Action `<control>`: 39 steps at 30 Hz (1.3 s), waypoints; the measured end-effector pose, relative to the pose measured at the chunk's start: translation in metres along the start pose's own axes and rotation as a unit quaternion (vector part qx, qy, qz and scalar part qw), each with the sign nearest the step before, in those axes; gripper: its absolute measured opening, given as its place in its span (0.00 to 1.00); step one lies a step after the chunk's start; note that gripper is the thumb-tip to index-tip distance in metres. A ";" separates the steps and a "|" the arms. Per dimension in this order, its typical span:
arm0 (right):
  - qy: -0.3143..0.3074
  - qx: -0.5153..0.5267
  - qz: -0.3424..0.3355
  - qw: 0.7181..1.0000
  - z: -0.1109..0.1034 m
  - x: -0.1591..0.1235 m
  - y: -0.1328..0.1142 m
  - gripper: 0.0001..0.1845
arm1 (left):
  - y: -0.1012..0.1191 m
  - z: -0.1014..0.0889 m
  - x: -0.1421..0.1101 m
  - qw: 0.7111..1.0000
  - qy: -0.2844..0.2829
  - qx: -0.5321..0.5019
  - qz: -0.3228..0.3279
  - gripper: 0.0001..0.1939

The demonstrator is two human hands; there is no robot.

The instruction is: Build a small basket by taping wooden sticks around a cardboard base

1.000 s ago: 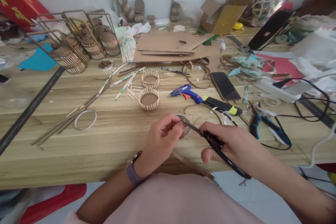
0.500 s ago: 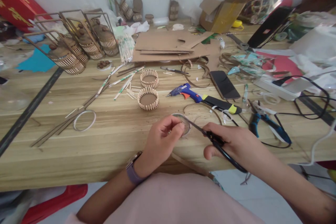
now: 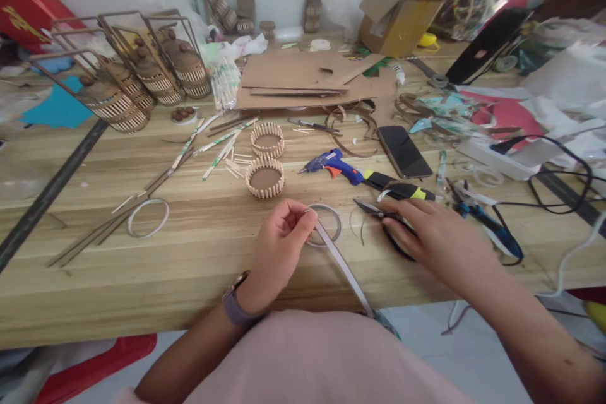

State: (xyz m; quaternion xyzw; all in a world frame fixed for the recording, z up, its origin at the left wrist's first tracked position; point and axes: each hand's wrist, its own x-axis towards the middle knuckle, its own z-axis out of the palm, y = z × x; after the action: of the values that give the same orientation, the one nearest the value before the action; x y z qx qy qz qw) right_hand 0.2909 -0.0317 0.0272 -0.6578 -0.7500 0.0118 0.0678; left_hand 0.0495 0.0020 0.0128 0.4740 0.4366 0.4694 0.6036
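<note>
My left hand (image 3: 281,243) pinches the upper end of a narrow pale strip (image 3: 344,267) between thumb and forefinger. The strip slants down to the right, toward the table's front edge. Under it lies a grey ring (image 3: 339,226), partly covered by the left hand. My right hand (image 3: 442,237) has its fingers over the dark handles of a pair of scissors (image 3: 370,207), low over the wood, blades pointing left. Beyond the hands are two round cardboard bases fenced with short sticks, the nearer holder (image 3: 265,193) and the farther holder (image 3: 267,153).
A blue glue gun (image 3: 348,170), a utility knife (image 3: 398,188), a phone (image 3: 404,151) and pliers (image 3: 492,227) lie to the right. At left are a white ring (image 3: 148,233) and thin brown strips (image 3: 101,227). Cardboard sheets (image 3: 293,76) and finished stick lanterns (image 3: 118,107) stand behind.
The right hand has moved the scissors away from the left hand and down to the right. The left hand has shifted slightly left, and the strip now shows stretched below it.
</note>
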 end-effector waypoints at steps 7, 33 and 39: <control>-0.183 0.435 0.022 0.881 -0.009 0.014 -0.086 0.19 | -0.002 -0.002 -0.001 0.998 0.042 -0.049 0.005 0.10; -0.077 0.330 0.191 0.921 -0.003 -0.019 0.061 0.29 | 0.004 -0.043 -0.007 0.980 0.002 0.179 -0.088 0.09; 0.031 0.097 0.127 0.987 -0.016 -0.003 0.053 0.22 | 0.002 -0.037 -0.010 0.970 -0.031 0.221 -0.091 0.12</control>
State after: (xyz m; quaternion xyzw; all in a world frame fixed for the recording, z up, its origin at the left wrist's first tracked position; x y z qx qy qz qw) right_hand 0.3458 -0.0291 0.0368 -0.7380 -0.6535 0.0726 0.1521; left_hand 0.0111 -0.0012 0.0089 0.5683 0.5518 0.2891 0.5375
